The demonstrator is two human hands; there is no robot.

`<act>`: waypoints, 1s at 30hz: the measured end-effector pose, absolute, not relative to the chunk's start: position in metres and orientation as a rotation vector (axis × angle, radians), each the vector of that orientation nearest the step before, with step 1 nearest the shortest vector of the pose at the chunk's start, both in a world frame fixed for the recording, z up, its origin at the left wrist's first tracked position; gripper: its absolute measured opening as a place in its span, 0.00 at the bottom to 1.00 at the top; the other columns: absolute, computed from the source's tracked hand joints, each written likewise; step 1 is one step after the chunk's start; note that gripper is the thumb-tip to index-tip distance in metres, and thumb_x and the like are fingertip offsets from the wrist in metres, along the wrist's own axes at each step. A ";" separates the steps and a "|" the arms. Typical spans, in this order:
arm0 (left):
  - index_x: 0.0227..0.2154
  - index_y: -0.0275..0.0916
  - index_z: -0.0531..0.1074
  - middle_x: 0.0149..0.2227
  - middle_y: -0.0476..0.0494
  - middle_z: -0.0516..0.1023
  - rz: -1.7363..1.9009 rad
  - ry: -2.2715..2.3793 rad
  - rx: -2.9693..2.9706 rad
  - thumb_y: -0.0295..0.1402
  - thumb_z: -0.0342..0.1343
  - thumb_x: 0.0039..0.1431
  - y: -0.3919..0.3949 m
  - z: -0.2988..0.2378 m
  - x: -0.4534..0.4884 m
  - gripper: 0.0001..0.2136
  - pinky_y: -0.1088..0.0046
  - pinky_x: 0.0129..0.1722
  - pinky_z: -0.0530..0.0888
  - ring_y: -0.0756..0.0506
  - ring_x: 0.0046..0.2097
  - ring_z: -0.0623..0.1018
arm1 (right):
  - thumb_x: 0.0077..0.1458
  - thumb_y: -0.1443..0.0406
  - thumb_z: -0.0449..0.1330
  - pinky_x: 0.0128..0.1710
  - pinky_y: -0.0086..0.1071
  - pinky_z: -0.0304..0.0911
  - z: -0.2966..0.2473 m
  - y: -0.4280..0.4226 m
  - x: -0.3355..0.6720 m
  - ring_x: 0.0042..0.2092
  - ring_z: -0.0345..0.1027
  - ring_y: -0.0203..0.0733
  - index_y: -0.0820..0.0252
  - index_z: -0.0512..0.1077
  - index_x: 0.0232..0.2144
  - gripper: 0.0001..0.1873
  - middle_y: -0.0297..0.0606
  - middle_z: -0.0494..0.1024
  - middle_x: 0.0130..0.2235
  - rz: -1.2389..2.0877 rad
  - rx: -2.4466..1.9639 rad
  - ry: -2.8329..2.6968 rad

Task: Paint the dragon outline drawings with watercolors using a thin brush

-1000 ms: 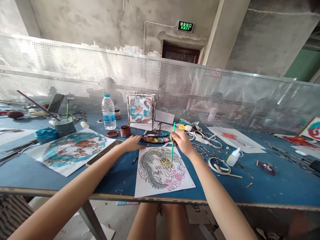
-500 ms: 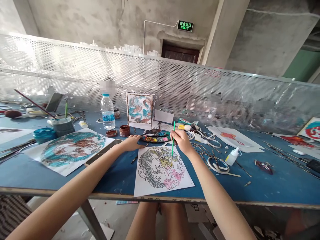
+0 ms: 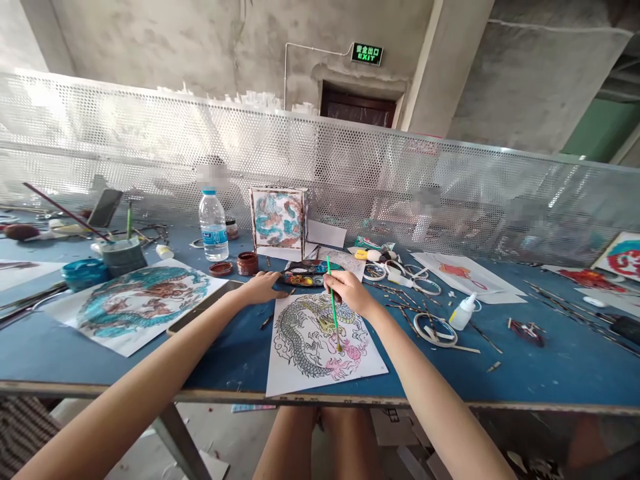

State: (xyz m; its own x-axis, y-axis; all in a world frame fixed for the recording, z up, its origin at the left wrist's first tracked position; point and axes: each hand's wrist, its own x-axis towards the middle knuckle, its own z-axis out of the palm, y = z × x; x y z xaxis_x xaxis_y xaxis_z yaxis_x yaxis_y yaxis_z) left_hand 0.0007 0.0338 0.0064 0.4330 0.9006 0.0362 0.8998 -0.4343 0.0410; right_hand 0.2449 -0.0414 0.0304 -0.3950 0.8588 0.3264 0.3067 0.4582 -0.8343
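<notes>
My right hand [image 3: 347, 291] grips a thin green paintbrush [image 3: 332, 293], its tip low over the dragon drawing [image 3: 307, 343]. The dragon is outlined in black, with yellow on head and body and pink at lower right. My left hand [image 3: 261, 289] lies with fingers stretched out at the left end of the paint palette [image 3: 306, 281]; whether it grips the palette's edge I cannot tell. Several paint colours show in the palette, partly hidden by the right hand. A brown paint jar [image 3: 247, 263] stands behind my left hand, its lid [image 3: 221, 269] beside it.
At left lie a teal dragon painting [image 3: 120, 337], a blue paint jar [image 3: 86, 272] and a brush cup [image 3: 123, 257]. Behind stand a water bottle [image 3: 214, 227] and a painted lantern box [image 3: 279, 223]. Tape rolls [image 3: 435, 330], sticks and a glue bottle [image 3: 463, 312] lie at right.
My right hand has moved left, and the brush tip has shifted down and slightly left over the drawing, its handle now leaning left. My left hand stays by the palette.
</notes>
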 end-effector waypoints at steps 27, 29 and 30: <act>0.53 0.33 0.62 0.53 0.34 0.68 0.081 1.670 2.615 0.53 0.46 0.48 0.034 0.006 -0.001 0.34 0.65 0.48 0.64 0.33 0.52 0.66 | 0.58 0.52 0.46 0.23 0.28 0.52 0.035 -0.042 0.250 0.21 0.57 0.33 0.59 0.62 0.20 0.21 0.30 0.61 0.17 0.689 -0.968 -1.890; 0.53 0.34 0.62 0.52 0.34 0.68 0.097 1.667 2.622 0.53 0.46 0.48 0.036 0.005 -0.001 0.34 0.65 0.48 0.63 0.33 0.52 0.66 | 0.57 0.52 0.47 0.23 0.28 0.52 0.036 -0.043 0.250 0.21 0.57 0.33 0.59 0.62 0.19 0.22 0.30 0.61 0.17 0.633 -0.985 -1.938; 0.52 0.34 0.62 0.52 0.34 0.68 0.107 1.661 2.626 0.53 0.46 0.48 0.036 0.004 -0.002 0.34 0.65 0.48 0.63 0.33 0.52 0.66 | 0.57 0.52 0.47 0.24 0.28 0.52 0.036 -0.043 0.250 0.21 0.57 0.34 0.59 0.62 0.19 0.22 0.30 0.60 0.17 0.591 -0.996 -1.933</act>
